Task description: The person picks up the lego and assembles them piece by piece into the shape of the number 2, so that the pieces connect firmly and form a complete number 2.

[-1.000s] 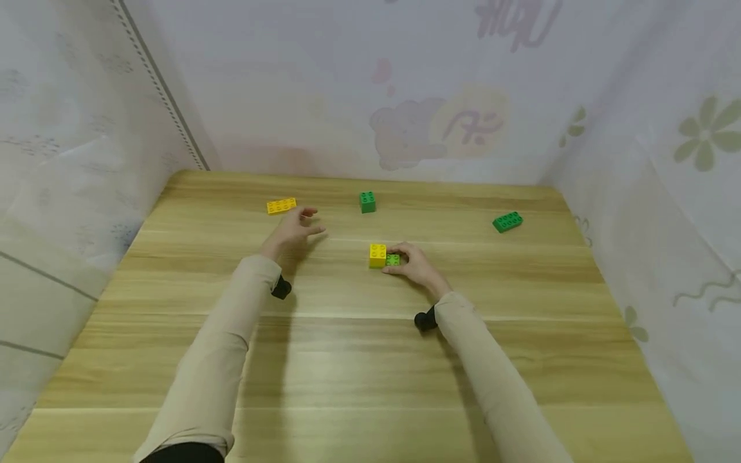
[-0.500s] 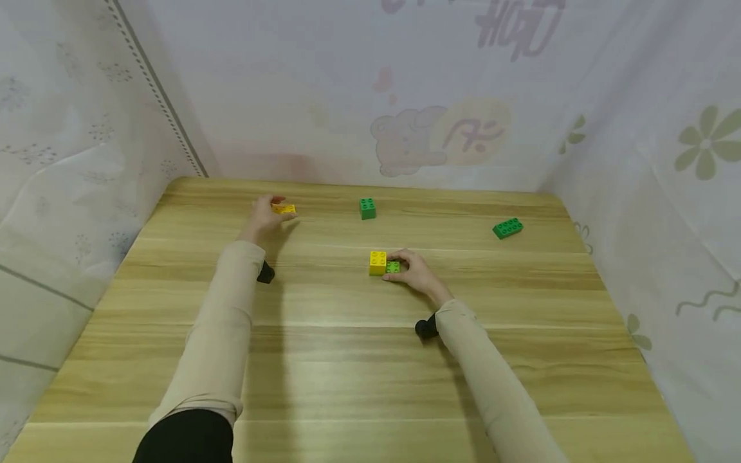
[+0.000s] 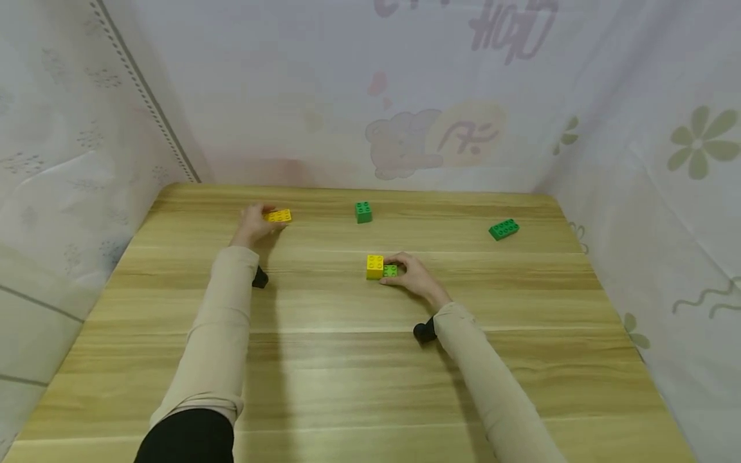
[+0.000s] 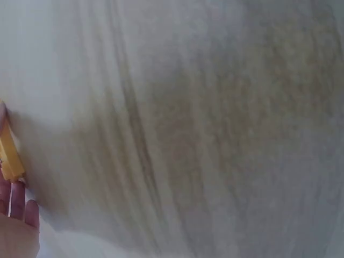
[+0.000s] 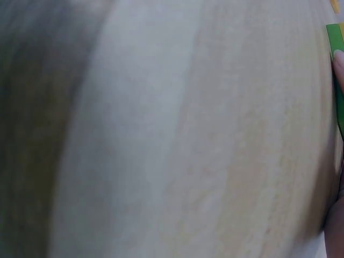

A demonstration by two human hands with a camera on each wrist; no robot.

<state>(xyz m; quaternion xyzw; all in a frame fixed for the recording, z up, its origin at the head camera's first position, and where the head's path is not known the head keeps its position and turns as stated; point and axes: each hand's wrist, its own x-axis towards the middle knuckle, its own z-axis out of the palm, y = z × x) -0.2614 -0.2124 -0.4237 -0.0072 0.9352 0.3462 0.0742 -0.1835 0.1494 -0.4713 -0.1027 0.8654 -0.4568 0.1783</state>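
At the far left of the table, my left hand (image 3: 251, 225) pinches a flat yellow building brick (image 3: 280, 215) between thumb and fingers. The left wrist view catches that yellow brick (image 4: 9, 156) at its edge, with fingertips at both ends. Near the table's middle, my right hand (image 3: 418, 278) grips a light green brick (image 3: 390, 271) by its sides. A square yellow brick (image 3: 375, 266) sits on the left part of the light green one, beside my fingertips. Only a sliver of the green brick (image 5: 334, 37) and part of the thumb show in the right wrist view.
A square green brick (image 3: 363, 212) stands near the back edge of the wooden table (image 3: 341, 373). Farther right lies a longer green brick (image 3: 503, 229). Patterned white sheets (image 3: 278, 96) hang behind the table and along both sides.
My left hand has moved left and taken hold of the flat yellow brick, which has hardly shifted. My right hand keeps its place on the light green brick. The head view has tilted slightly.
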